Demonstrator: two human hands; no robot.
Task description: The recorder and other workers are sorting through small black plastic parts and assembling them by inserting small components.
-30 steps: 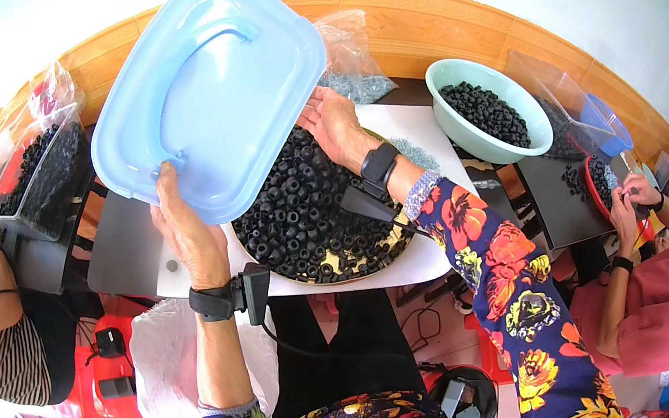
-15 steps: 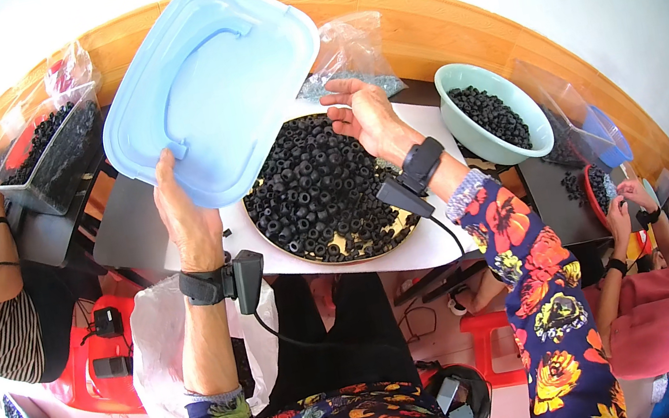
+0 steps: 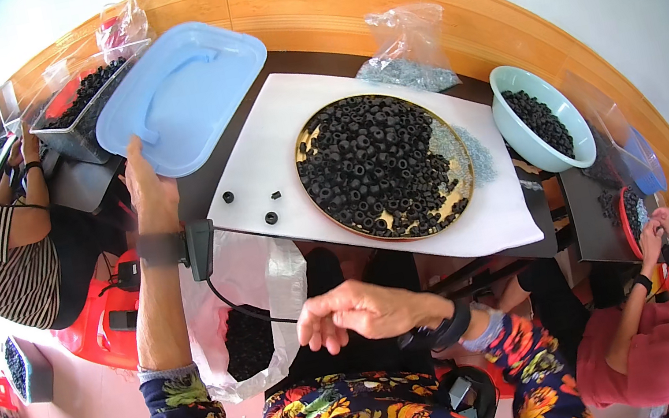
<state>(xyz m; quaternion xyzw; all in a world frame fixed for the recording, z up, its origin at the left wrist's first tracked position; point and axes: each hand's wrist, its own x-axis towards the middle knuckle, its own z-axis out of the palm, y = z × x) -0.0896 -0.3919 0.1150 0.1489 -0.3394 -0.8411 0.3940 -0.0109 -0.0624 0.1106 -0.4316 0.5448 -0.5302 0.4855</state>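
A light blue plastic lid [image 3: 201, 112], rectangular with rounded corners and a curved handle strip, is tilted up at the upper left. My left hand [image 3: 150, 188] grips its lower edge. My right hand [image 3: 366, 309] hovers over my lap, before the table's front edge, its fingers loosely bent and slightly apart with nothing seen in them. Beyond it, a round gold tray [image 3: 457, 153] carries a heap of small black ring-shaped parts [image 3: 370, 158]. Small clear bluish pieces [image 3: 479, 155] lie at the tray's right side. A few loose black parts [image 3: 271, 217] rest left of the tray.
White sheeting [image 3: 265, 118] covers the table. Behind stands a clear bag [image 3: 414, 52] of bluish pieces; a pale green basin [image 3: 508, 129] of black parts sits right. An open plastic bag [image 3: 280, 308] with dark contents is below the front edge. People work on both sides.
The lid has moved left and away from the tray with my left hand. My right hand has come back from above the tray to over my lap. The view has shifted.
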